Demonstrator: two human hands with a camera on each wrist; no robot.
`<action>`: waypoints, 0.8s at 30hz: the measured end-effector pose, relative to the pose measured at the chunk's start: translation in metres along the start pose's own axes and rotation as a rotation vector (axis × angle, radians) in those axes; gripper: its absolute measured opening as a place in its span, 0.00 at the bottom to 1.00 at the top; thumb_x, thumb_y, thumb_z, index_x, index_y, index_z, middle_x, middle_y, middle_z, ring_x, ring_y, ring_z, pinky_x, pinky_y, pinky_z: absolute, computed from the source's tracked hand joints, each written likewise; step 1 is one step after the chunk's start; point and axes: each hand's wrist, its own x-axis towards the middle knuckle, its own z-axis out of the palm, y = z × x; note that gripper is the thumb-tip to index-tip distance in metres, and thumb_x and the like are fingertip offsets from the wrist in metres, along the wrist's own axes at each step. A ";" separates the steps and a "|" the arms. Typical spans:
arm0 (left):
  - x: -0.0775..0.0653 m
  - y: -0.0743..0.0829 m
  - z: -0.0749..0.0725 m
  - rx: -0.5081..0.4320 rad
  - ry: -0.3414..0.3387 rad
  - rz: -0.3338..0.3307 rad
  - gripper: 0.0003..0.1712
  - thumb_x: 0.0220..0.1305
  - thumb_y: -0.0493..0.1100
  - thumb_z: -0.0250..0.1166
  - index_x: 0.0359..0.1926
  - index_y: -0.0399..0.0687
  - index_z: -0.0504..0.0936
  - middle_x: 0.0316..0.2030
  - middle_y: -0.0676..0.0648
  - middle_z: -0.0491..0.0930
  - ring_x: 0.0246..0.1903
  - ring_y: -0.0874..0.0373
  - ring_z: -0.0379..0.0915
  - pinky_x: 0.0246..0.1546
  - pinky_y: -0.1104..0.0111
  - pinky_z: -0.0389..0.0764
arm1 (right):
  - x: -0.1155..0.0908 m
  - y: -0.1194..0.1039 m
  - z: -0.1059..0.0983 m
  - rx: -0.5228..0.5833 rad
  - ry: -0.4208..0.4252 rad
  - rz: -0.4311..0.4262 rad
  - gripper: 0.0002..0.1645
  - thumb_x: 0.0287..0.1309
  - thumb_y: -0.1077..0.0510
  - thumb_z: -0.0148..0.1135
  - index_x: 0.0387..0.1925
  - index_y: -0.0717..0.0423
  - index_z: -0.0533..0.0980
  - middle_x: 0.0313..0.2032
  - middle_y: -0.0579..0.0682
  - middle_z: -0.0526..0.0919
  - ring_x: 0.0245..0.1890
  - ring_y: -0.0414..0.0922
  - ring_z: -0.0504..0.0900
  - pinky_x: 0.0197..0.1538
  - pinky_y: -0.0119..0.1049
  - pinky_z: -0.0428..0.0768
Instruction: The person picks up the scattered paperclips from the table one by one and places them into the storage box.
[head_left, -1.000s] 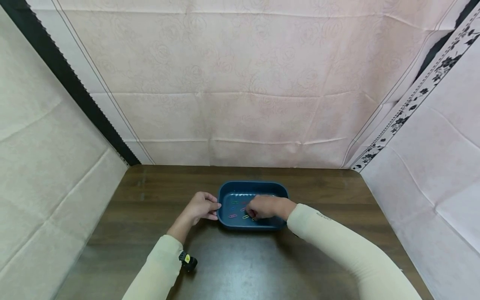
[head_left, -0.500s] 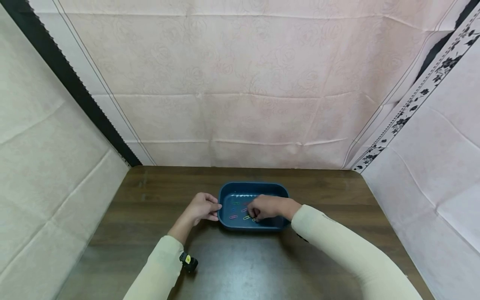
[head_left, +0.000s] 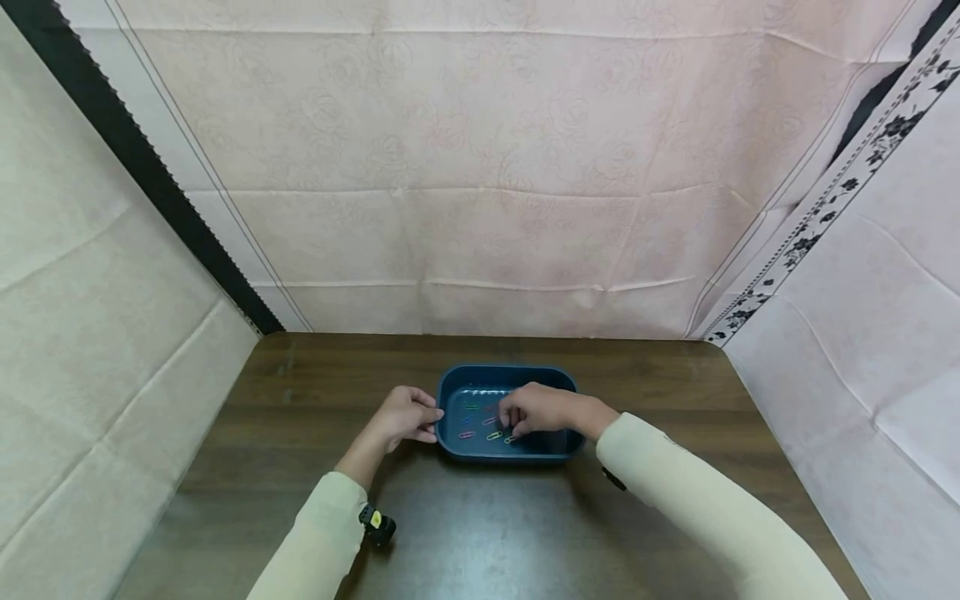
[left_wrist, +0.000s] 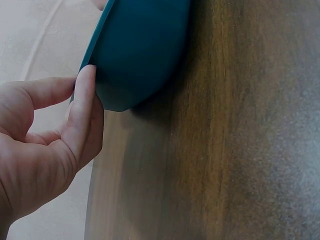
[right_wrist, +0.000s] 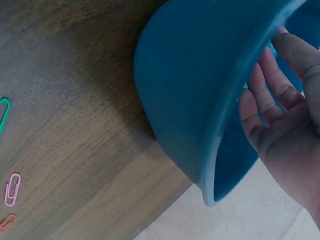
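A dark blue tray stands on the table, with several coloured paper clips on its floor, among them a pink paper clip and a yellow paper clip. My left hand pinches the tray's left rim; the left wrist view shows thumb and fingers on either side of the tray's edge. Inside the tray, my right hand hangs over the clips with bent fingers pointing down. The rim partly hides its fingertips in the right wrist view, so whether they hold a clip is unclear.
On the brown wooden table, the right wrist view shows a green paper clip, a pink paper clip and an orange paper clip outside the tray. Pale patterned cloth hangs behind the table and at both sides.
My right hand has shifted slightly to the right and up, and its fingers look more spread over the clips. The left hand keeps its grip on the rim.
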 end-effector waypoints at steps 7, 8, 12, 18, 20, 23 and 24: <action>0.001 0.000 0.000 0.000 -0.005 0.009 0.11 0.71 0.33 0.65 0.50 0.31 0.77 0.34 0.38 0.78 0.26 0.55 0.79 0.32 0.63 0.92 | -0.014 -0.002 -0.009 -0.016 0.098 -0.030 0.08 0.67 0.61 0.68 0.46 0.52 0.81 0.44 0.44 0.83 0.44 0.38 0.80 0.51 0.33 0.85; 0.001 0.000 -0.001 0.000 -0.005 0.009 0.11 0.71 0.33 0.65 0.51 0.31 0.77 0.34 0.37 0.78 0.26 0.55 0.79 0.32 0.63 0.92 | -0.016 -0.002 -0.009 -0.018 0.110 -0.033 0.08 0.67 0.61 0.68 0.46 0.52 0.81 0.44 0.44 0.83 0.44 0.38 0.80 0.52 0.34 0.85; 0.001 -0.001 -0.001 0.000 -0.005 0.008 0.11 0.71 0.33 0.65 0.50 0.31 0.77 0.34 0.37 0.78 0.26 0.55 0.79 0.32 0.63 0.92 | -0.025 0.002 -0.011 0.002 0.164 -0.031 0.08 0.67 0.60 0.68 0.47 0.53 0.81 0.45 0.44 0.83 0.45 0.38 0.80 0.51 0.35 0.85; 0.002 -0.001 -0.001 -0.002 0.000 0.000 0.11 0.70 0.33 0.66 0.50 0.32 0.77 0.34 0.37 0.78 0.26 0.54 0.79 0.33 0.62 0.92 | -0.039 0.006 -0.013 0.078 0.247 -0.018 0.08 0.68 0.60 0.68 0.47 0.48 0.81 0.47 0.49 0.84 0.46 0.40 0.81 0.52 0.41 0.87; 0.002 -0.001 -0.001 -0.001 0.001 0.000 0.11 0.71 0.33 0.66 0.50 0.32 0.77 0.34 0.37 0.78 0.27 0.54 0.79 0.33 0.62 0.92 | -0.042 0.007 -0.013 0.097 0.268 -0.021 0.09 0.68 0.60 0.67 0.48 0.46 0.81 0.48 0.50 0.84 0.47 0.42 0.81 0.55 0.46 0.87; 0.002 -0.001 -0.001 -0.001 -0.001 0.004 0.11 0.71 0.34 0.66 0.50 0.32 0.77 0.34 0.37 0.79 0.27 0.54 0.79 0.33 0.62 0.92 | -0.047 0.010 -0.013 0.115 0.293 -0.027 0.10 0.68 0.59 0.68 0.49 0.46 0.81 0.49 0.54 0.85 0.50 0.44 0.82 0.58 0.51 0.86; 0.002 -0.001 -0.001 -0.001 -0.002 0.005 0.11 0.71 0.34 0.66 0.50 0.32 0.77 0.34 0.37 0.79 0.27 0.54 0.79 0.33 0.62 0.92 | -0.049 0.011 -0.012 0.117 0.302 -0.029 0.11 0.68 0.59 0.68 0.49 0.46 0.81 0.50 0.55 0.85 0.51 0.45 0.83 0.59 0.53 0.85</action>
